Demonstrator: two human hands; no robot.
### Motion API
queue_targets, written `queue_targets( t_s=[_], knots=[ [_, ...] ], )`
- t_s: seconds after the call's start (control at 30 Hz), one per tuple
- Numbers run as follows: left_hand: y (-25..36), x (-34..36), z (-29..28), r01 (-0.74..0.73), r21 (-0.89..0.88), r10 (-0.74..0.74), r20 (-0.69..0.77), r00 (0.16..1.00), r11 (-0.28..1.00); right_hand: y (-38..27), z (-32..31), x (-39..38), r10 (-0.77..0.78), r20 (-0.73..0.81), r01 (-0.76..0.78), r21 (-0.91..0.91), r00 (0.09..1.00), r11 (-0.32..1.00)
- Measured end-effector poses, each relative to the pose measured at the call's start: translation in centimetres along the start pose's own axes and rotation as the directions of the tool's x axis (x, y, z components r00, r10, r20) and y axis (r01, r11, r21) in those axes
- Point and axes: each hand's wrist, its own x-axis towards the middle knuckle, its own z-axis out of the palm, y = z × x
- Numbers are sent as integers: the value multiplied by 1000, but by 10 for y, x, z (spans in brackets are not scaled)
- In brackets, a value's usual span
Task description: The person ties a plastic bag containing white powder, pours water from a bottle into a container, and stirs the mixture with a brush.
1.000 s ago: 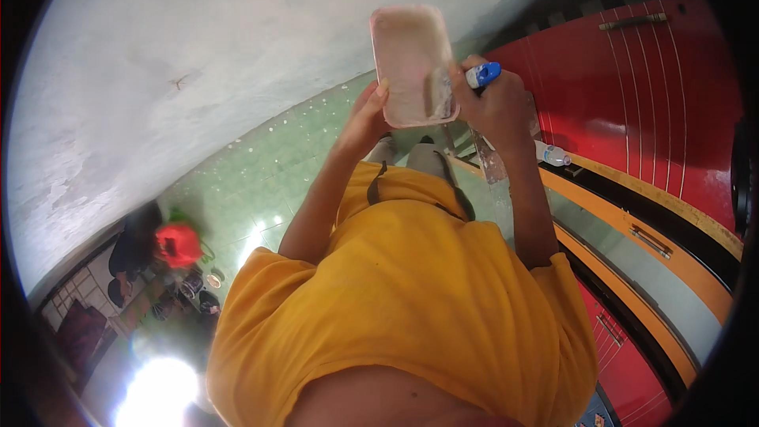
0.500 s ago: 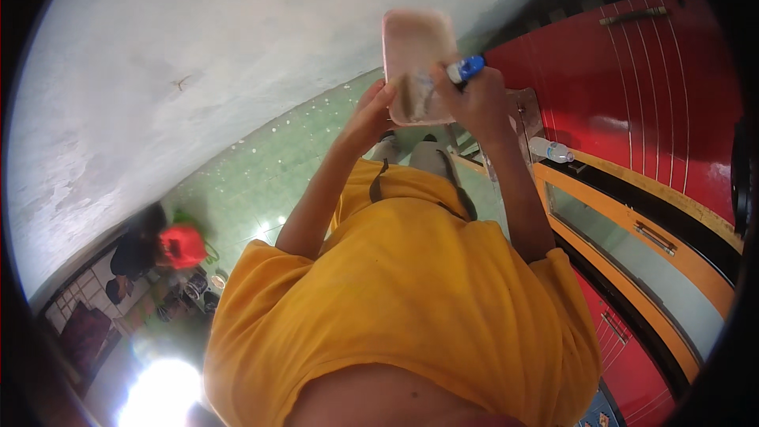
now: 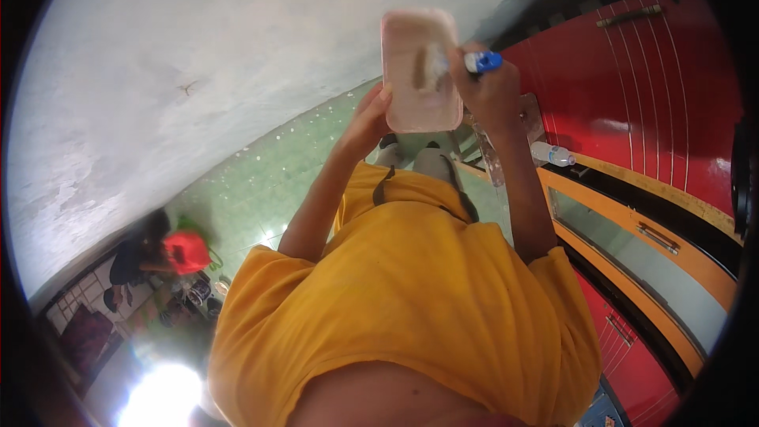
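Note:
In front of me, a shallow pale pink rectangular tray (image 3: 403, 47) is held up with its inside facing me. My left hand (image 3: 370, 117) is closed on its lower left edge, thumb over the rim. My right hand (image 3: 492, 96) is closed around a brush with a blue and white handle (image 3: 482, 62), whose blue end sticks out above the fist. Its working end is blurred over the tray's inside, beside a brownish patch. Parts of the right fingers are hidden behind the handle.
A whitish, patchy wall (image 3: 190, 47) rises at the left. On the right stands a red cabinet (image 3: 585, 79) with an orange-framed section (image 3: 601, 198) and a clear plastic bottle (image 3: 552, 153) lying on its ledge. A red object (image 3: 186, 253) sits on the green tiled floor (image 3: 261, 174), beside another person (image 3: 130, 265).
My right hand and the brush have moved slightly up and right across the tray. The tray has shifted a little. The person at the far left now reaches toward the red object.

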Motion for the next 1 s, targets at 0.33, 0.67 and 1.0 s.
queue_targets(
  t_s=[0.33, 0.67, 1.0],
  knots=[
    [12, -3, 10, -40, 104, 39, 8, 999, 994, -4, 2, -3, -61, -39, 62, 39, 997, 997],
    [4, 1, 3, 7, 22, -8, 13, 1000, 1000, 5, 16, -5, -40, -35, 43, 95, 999, 995],
    [8, 7, 8, 56, 66, -56, -3, 998, 996, 5, 20, -5, -33, -31, 34, 6, 999, 999]
  ],
)
